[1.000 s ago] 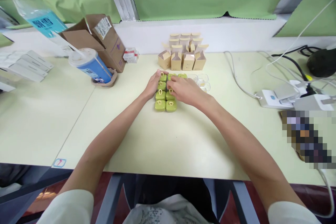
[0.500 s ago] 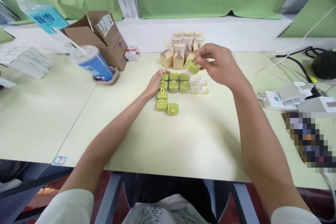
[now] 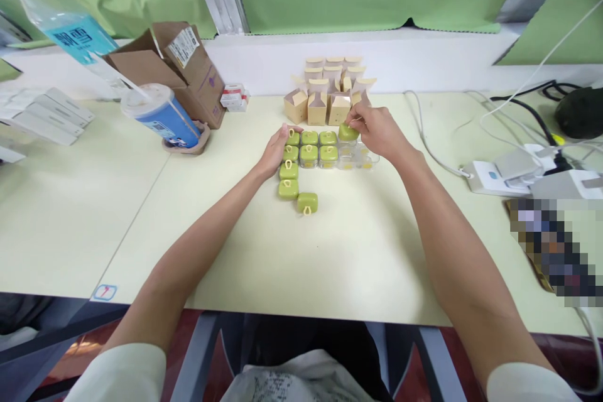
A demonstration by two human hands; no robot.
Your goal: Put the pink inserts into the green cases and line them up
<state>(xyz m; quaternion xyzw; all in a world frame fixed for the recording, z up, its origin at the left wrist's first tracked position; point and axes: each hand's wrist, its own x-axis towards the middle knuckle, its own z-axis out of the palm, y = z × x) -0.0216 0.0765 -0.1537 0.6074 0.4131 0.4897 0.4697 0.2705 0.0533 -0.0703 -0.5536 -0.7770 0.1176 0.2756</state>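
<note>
Several small clear containers stand in rows mid-table; those at the left and middle wear green lids (image 3: 309,153) with yellow loops. At the right end, clear containers (image 3: 365,162) with something yellow inside have no lids. My right hand (image 3: 370,129) pinches a green lid (image 3: 347,132) over the back container beside them. My left hand (image 3: 276,149) rests against the left side of the group, fingers apart, thumb side by the back-left lid. Nearer me lie more green lids (image 3: 288,189), one of them (image 3: 307,203) set apart to the right with its loop toward me.
Open beige paper boxes (image 3: 317,108) stand behind the containers. At the left are a blue cup (image 3: 172,122), a bottle (image 3: 78,34), a cardboard box (image 3: 202,88) and white boxes (image 3: 51,116). A power strip (image 3: 494,179), cables and a blurred dark item (image 3: 549,248) are at the right.
My right hand has lowered the green lid onto or just above a back container. The separate front lid has turned, its loop now toward me. My left hand stays by the group.
</note>
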